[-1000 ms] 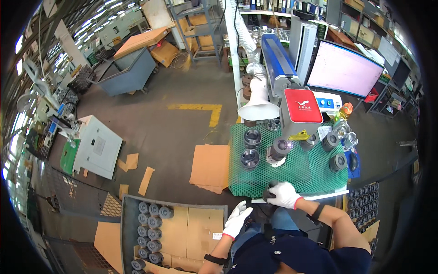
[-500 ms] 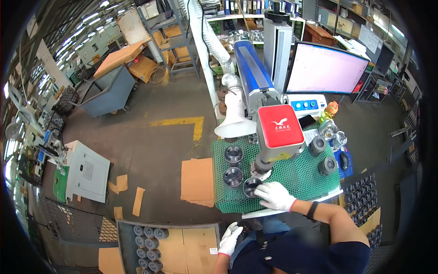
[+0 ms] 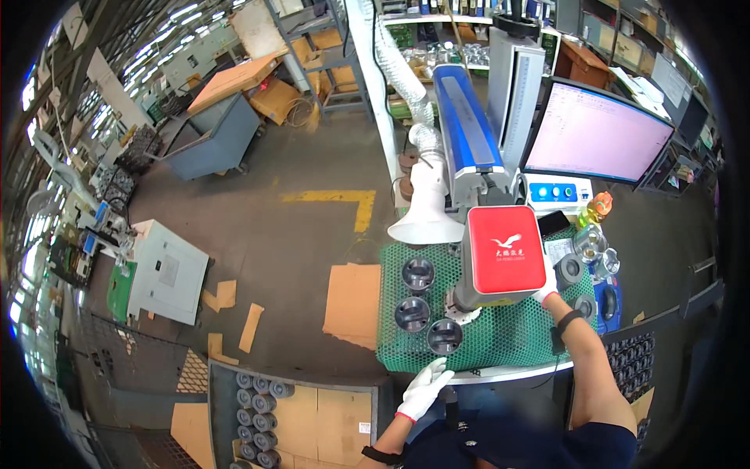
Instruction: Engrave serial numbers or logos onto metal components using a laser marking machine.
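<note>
My left hand (image 3: 426,388), in a white glove, hovers just off the front edge of the table, its fingers stretched out and nothing in them. Closest to it is a dark piston (image 3: 445,336) lying on the green mat (image 3: 508,344). Two more dark pistons, a middle one (image 3: 412,314) and a far one (image 3: 419,273), lie to its left. My right hand (image 3: 548,283), also gloved, reaches past the red-topped marking head (image 3: 508,254), which hides its fingers. Beside that hand are a grey piston (image 3: 570,268) and another grey piston (image 3: 584,306), partly behind my forearm.
A monitor (image 3: 600,129), a control box (image 3: 558,192) and a phone (image 3: 554,224) stand at the back right. A white suction funnel (image 3: 427,211) hangs left of the marking head. Lower left, a bin (image 3: 375,399) holds several pistons on cardboard. A mouse (image 3: 610,299) lies at the right.
My right hand has left the nearest dark piston and moved right and away, behind the marking head. My left hand has risen toward the table edge. The whole view has shifted.
</note>
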`<action>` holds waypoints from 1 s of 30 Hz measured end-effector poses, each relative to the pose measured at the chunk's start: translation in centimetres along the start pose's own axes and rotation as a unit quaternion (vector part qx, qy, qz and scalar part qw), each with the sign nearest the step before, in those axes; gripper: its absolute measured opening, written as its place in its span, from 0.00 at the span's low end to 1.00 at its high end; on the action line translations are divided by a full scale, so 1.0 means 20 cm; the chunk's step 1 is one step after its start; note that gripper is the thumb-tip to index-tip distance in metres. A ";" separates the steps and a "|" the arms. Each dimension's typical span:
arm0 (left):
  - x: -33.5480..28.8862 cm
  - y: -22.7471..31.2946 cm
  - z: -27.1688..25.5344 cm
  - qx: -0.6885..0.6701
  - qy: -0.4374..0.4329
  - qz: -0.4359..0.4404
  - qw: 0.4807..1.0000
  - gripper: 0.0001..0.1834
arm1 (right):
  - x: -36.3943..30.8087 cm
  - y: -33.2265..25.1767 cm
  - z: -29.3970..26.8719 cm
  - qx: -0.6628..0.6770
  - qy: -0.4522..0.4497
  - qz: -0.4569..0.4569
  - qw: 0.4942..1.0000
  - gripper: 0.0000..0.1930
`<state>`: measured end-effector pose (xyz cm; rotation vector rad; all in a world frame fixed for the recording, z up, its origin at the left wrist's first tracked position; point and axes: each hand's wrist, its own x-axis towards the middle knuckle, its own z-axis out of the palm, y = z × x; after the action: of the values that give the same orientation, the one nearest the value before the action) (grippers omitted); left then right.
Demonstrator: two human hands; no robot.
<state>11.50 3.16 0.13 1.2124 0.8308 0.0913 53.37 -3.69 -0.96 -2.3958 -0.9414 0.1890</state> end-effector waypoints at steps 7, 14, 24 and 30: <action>-0.15 -0.10 -0.10 -0.163 -0.015 -0.088 0.982 0.28 | -0.65 -0.34 -0.19 0.023 -0.206 0.032 0.978 0.50; -0.34 0.28 -0.06 -0.227 -0.113 0.072 0.965 0.28 | -0.91 -1.08 -0.27 0.193 -0.281 -0.296 0.892 0.52; -0.53 0.33 -0.04 0.061 0.163 0.276 0.945 0.23 | -0.90 -1.18 -0.27 0.555 -0.489 -0.042 0.672 0.66; -0.30 0.49 0.11 0.265 0.004 0.149 0.953 0.28 | -1.00 -0.89 -0.11 0.706 -0.389 0.216 0.551 0.43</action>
<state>12.02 2.32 11.70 1.8436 0.6915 0.1223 28.77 -7.21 9.23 -0.7881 -0.1336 1.5874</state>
